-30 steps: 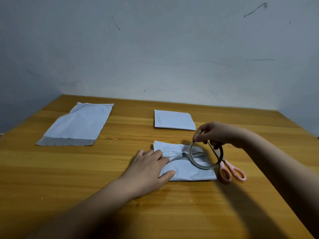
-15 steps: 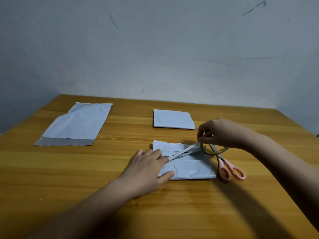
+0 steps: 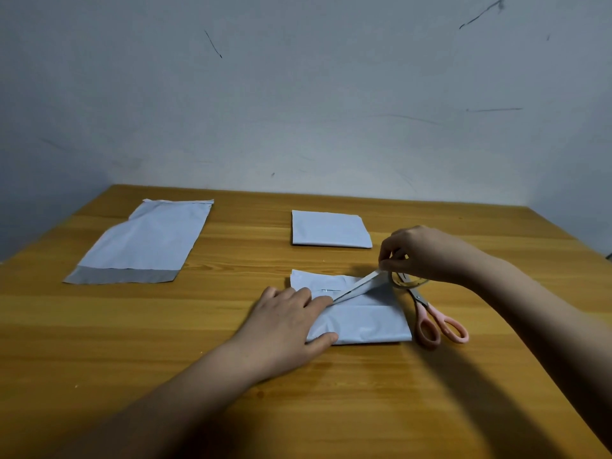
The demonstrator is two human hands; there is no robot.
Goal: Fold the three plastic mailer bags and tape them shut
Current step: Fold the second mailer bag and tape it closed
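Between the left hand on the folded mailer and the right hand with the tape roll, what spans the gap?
In the head view, a stretched tape strip runs from the left hand up to the right hand holding the tape roll, above the folded mailer.

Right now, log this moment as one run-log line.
left hand: pressing near mailer | right hand: stretching tape strip from tape roll | far mailer: folded | left mailer: unfolded

White mailer bags [image 3: 364, 316]; grey strip [image 3: 122, 275]; pink-handled scissors [image 3: 437, 323]; honey wood-grain table [image 3: 165, 326].
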